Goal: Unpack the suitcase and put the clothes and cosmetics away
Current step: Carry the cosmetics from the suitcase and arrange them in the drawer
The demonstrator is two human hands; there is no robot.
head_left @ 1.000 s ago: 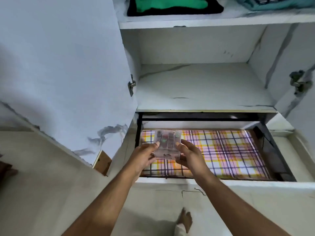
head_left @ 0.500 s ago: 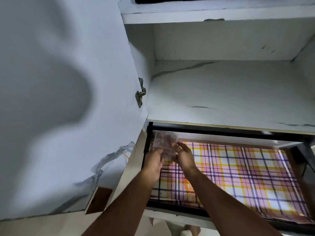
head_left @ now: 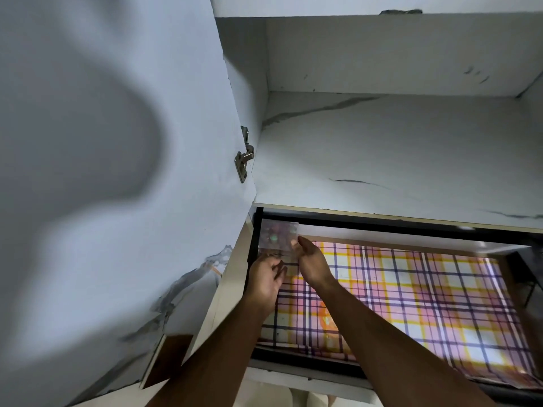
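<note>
A clear plastic cosmetics box (head_left: 277, 236) with coloured pots inside sits in the back left corner of the open drawer (head_left: 255, 289), on its checked liner (head_left: 411, 289). My right hand (head_left: 312, 261) reaches forward with straight fingers, and its tips touch the box's right edge. My left hand (head_left: 265, 279) hovers just below the box with its fingers loosely curled around nothing. The box's lower edge is partly hidden behind my hands.
The open white wardrobe door (head_left: 117, 171) stands close on the left, its hinge (head_left: 244, 160) beside the bare marble-patterned shelf (head_left: 396, 160) above the drawer. The drawer's front edge (head_left: 293, 377) lies under my forearms.
Both hands carried the box from over the drawer's front to its back left corner. My left hand has come off the box, and the camera has moved closer and lower.
</note>
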